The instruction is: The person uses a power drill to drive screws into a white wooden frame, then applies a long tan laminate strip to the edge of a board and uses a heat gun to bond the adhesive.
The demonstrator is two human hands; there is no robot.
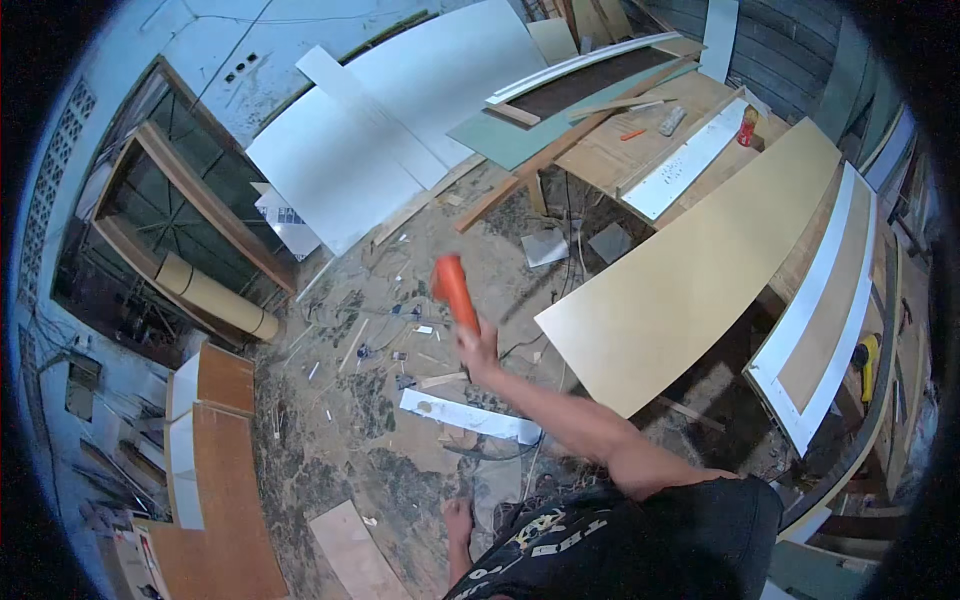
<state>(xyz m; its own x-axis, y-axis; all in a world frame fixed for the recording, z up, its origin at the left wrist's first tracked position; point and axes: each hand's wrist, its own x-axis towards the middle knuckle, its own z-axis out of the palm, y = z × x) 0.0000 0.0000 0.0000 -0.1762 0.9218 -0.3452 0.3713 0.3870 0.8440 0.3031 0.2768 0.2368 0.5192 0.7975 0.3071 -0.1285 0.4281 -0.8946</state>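
My right hand point(478, 352) is stretched out over the middle of the floor, its fingers closed around the lower end of an orange object point(455, 287). The object is long and rounded, with a bulge at its upper left; motion blur hides its exact kind. Low in the view, beside my dark shirt, my left hand point(457, 518) hangs with its fingers curled in, and nothing shows in it. Beneath my right forearm a white strip of board point(468, 417) lies on the littered floor.
A long cream panel point(700, 270) and a white-framed panel point(820, 310) rest at my right. On the workbench point(600, 160) lie a white strip, wood pieces and a red bottle point(747, 127). White sheets point(400, 100) lean behind; brown cabinet parts point(225, 470) stand left. Scraps and cables litter the floor.
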